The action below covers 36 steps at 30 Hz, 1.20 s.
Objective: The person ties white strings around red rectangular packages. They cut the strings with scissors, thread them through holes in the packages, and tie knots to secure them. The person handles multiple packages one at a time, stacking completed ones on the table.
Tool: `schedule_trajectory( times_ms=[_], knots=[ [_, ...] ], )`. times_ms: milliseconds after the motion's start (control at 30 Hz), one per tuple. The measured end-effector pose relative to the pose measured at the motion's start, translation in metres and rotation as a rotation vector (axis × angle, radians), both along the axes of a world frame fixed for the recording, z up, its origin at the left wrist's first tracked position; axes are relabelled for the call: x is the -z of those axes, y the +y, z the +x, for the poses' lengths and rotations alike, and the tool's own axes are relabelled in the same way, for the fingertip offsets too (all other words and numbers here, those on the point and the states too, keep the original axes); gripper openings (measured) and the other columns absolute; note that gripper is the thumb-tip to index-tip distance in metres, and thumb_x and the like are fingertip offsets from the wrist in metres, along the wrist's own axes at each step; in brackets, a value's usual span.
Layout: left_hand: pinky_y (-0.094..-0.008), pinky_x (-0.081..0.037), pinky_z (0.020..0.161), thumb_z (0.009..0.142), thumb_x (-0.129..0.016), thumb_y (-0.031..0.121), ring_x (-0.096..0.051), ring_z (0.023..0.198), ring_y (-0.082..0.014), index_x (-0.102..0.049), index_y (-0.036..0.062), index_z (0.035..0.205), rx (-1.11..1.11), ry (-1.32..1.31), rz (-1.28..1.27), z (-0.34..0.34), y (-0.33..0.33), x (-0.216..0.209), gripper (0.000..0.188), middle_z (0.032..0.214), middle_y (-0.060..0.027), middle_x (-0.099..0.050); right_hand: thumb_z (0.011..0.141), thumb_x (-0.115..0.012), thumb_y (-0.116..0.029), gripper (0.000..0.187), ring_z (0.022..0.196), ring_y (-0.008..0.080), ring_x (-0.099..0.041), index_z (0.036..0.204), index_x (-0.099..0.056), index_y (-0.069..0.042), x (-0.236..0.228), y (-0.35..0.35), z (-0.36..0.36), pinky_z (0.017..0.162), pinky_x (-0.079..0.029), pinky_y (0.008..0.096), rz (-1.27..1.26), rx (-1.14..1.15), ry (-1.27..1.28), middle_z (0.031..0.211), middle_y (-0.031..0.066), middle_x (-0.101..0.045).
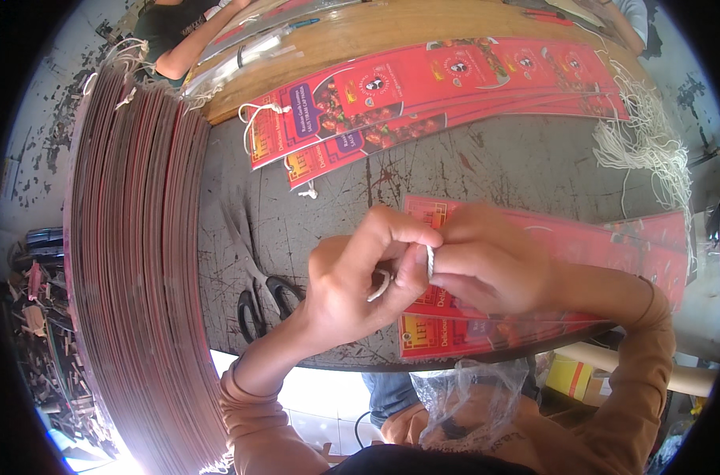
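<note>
Grey scratched tabletop (227,170), wooden surface (376,30) beyond; both hands (344,285) pinching white cord (430,263) (pale floor tiles (320,427) below).

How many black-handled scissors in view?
1 pair: the scissors lie on the grey table, just left of the left hand, blades pointing away from the person. More could be hidden under the red strips.

White cord (430,263); red strips (435,83) with yellow and purple blocks; black scissor handles (276,282); grey tabletop (352,194) with dark streaks.
</note>
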State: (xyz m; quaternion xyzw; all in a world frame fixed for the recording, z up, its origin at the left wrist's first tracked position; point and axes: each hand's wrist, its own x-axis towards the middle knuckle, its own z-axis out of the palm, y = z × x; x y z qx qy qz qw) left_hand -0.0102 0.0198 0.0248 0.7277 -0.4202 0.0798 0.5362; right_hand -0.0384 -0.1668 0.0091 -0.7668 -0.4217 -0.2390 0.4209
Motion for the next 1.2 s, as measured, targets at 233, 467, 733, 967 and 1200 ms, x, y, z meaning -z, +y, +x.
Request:
schedule_trajectory(
  times_ms=[233,467,733,967,1200],
  knots=[
    [-0.0232,-0.045,0.043,0.084,-0.059,0.000,-0.058,0.051,-0.0087,-0.054,0.0003,0.097,-0.076,-0.238,0.156,0.001,-0.003,0.003,0.014,0.069,-0.0088,-0.064,0.077,-0.066,-0.007,0.017,0.075,0.0207,-0.061,0.091,-0.058,-0.003,-0.017,0.000,-0.011,0.067,-0.047,0.0292,0.168,0.041,0.384,0.082,0.0076,-0.061],
    [-0.0228,-0.046,0.052,0.089,-0.052,0.000,-0.059,0.059,-0.0074,-0.045,-0.0009,0.100,-0.107,0.317,0.099,-0.006,-0.012,0.006,0.013,0.065,-0.0104,-0.061,0.079,-0.065,-0.010,0.015,0.066,0.0172,-0.062,0.087,-0.056,-0.001,-0.004,0.000,-0.004,0.059,-0.047,0.0260,0.200,0.106,0.534,0.074,0.0085,-0.061],
    [-0.0213,-0.042,0.047,0.089,-0.051,0.001,-0.057,0.055,-0.0081,-0.046,-0.0003,0.101,-0.119,0.217,0.073,-0.009,-0.015,0.016,0.013,0.065,-0.0070,-0.060,0.081,-0.065,-0.010,0.014,0.068,0.0177,-0.061,0.087,-0.056,-0.001,-0.003,0.000,-0.006,0.058,-0.046,0.0269,0.200,0.119,0.514,0.078,0.0081,-0.060],
    [-0.0195,-0.038,0.070,0.099,-0.029,0.014,-0.045,0.079,-0.0055,-0.042,-0.0002,0.127,0.063,0.494,-0.138,0.000,-0.004,0.016,0.034,0.110,-0.0065,-0.046,0.080,-0.063,-0.002,0.013,0.069,0.0194,-0.061,0.093,-0.063,-0.005,-0.009,0.004,0.004,0.057,-0.047,0.0280,0.212,0.170,0.281,0.080,0.0087,-0.060],
    [-0.0195,-0.036,0.077,0.095,-0.033,0.006,-0.044,0.087,-0.0087,-0.041,0.0010,0.133,0.239,0.823,-0.418,-0.005,-0.010,0.008,0.039,0.110,-0.0068,-0.046,0.078,-0.066,-0.003,0.015,0.066,0.0200,-0.060,0.093,-0.064,-0.006,-0.008,0.005,0.000,0.057,-0.047,0.0277,0.236,0.204,0.369,0.077,0.0080,-0.059]
  ],
)
